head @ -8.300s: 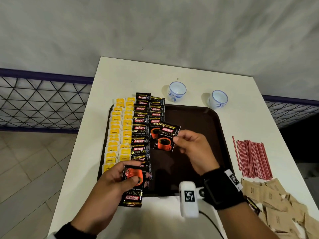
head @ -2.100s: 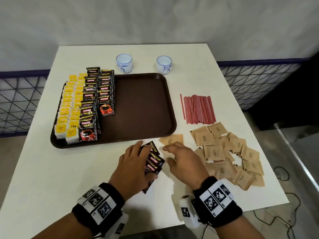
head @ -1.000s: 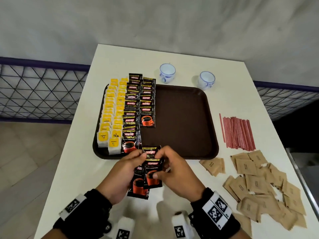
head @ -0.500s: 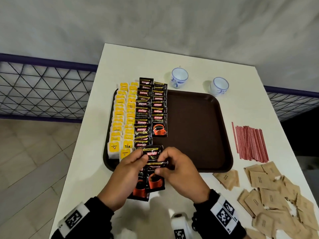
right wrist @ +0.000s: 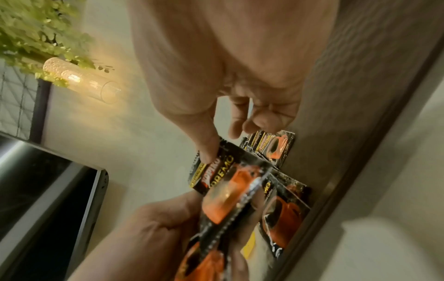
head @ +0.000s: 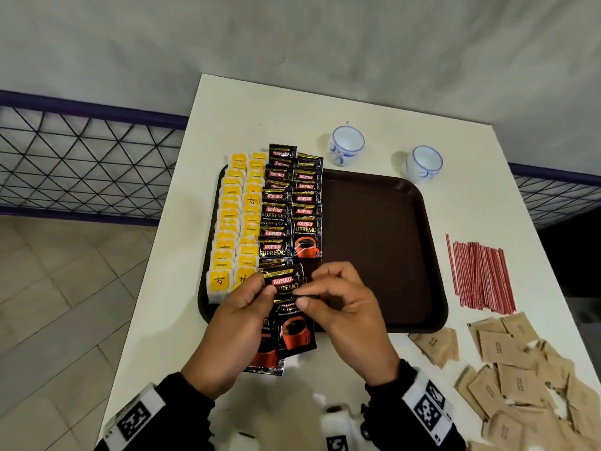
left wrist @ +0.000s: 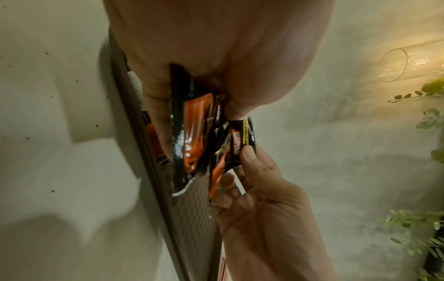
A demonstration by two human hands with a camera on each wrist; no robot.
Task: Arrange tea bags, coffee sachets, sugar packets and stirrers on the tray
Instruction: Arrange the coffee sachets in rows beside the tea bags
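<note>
While the left hand (head: 239, 315) grips a small stack of Kopiko coffee sachets (head: 286, 333) over the near rim of the brown tray (head: 383, 242), the right hand (head: 341, 307) pinches the top edge of one; beyond, rows of sachets (head: 292, 206) and yellow tea bags (head: 235, 222) fill the tray's left side, two cups (head: 347, 148) standing past its far edge

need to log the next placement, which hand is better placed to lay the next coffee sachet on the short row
Right. The right hand already pinches the top sachet of the stack gripped by the left hand, and sits beside the shorter coffee row.
</note>
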